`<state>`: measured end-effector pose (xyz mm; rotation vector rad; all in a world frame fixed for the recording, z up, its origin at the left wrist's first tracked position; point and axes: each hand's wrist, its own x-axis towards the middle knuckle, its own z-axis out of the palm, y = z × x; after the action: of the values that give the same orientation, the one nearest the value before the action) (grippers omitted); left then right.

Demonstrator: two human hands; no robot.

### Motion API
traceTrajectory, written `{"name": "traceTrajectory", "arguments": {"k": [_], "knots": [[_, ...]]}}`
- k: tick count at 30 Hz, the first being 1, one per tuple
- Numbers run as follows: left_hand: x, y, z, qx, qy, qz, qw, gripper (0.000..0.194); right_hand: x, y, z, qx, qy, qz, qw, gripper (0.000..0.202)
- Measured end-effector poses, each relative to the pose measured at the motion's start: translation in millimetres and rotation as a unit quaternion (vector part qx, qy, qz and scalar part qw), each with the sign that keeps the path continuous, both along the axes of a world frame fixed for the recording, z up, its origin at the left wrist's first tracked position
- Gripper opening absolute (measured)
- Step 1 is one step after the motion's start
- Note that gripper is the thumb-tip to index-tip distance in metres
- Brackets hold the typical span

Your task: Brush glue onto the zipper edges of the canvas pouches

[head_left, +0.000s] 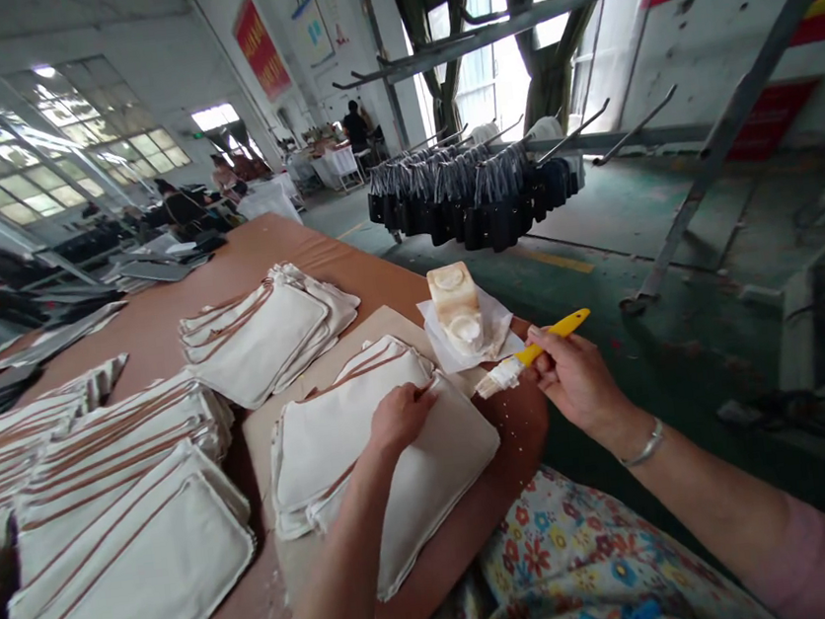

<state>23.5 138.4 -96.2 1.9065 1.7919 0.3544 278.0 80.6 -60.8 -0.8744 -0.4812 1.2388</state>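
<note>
My right hand [577,380] is closed around the yellow handle of a paintbrush [507,371], whose bristles are coated in white paste and point left over the table edge. My left hand [401,417] rests on a stack of cream fabric pieces [440,485] with brown trim. Its fingers are curled at the edge of an upper piece and look pinched on it. Just beyond the brush stands a cut-open plastic jug [453,292] with white paste at its mouth, set on a white sheet [501,314]. Beneath the fabric stack lies a tan board [265,455].
More cream fabric stacks [131,580] cover the left of the brown table [347,257], and another pile [266,331] sits farther back. A metal rack [718,116] hung with dark straps and pieces [475,203] stands beyond the right edge. Other people work in the background.
</note>
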Motion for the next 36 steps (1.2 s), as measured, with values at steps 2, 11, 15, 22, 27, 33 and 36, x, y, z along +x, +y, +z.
{"name": "traceTrajectory", "arguments": {"k": [2,11,15,22,27,33,36], "knots": [[8,2,-3.0,-0.011,-0.03,-0.003,0.999,0.03,1,5,-0.5,0.017,-0.021,-0.001,1.0,0.035],[17,-35,12.9,-0.081,-0.268,-0.033,0.959,0.043,-16,25,-7.9,0.123,-0.246,-0.007,0.961,0.029],[22,-52,23.1,-0.127,-0.382,-0.008,0.916,0.036,-20,32,-7.8,0.166,-0.415,-0.018,0.894,0.03],[25,-65,28.7,-0.15,-0.41,-0.002,0.9,0.039,-13,18,9.9,0.18,-0.456,-0.031,0.871,0.027],[22,-77,30.8,-0.132,-0.376,-0.022,0.917,0.04,-8,17,11.3,0.191,-0.486,-0.052,0.851,0.028],[25,-97,30.1,0.132,-0.226,-0.089,0.961,0.018,0,24,10.1,0.174,-0.428,-0.042,0.886,0.028],[28,-103,26.7,0.288,-0.101,-0.145,0.941,0.01,-8,15,11.3,0.183,-0.419,0.028,0.889,0.03]]}}
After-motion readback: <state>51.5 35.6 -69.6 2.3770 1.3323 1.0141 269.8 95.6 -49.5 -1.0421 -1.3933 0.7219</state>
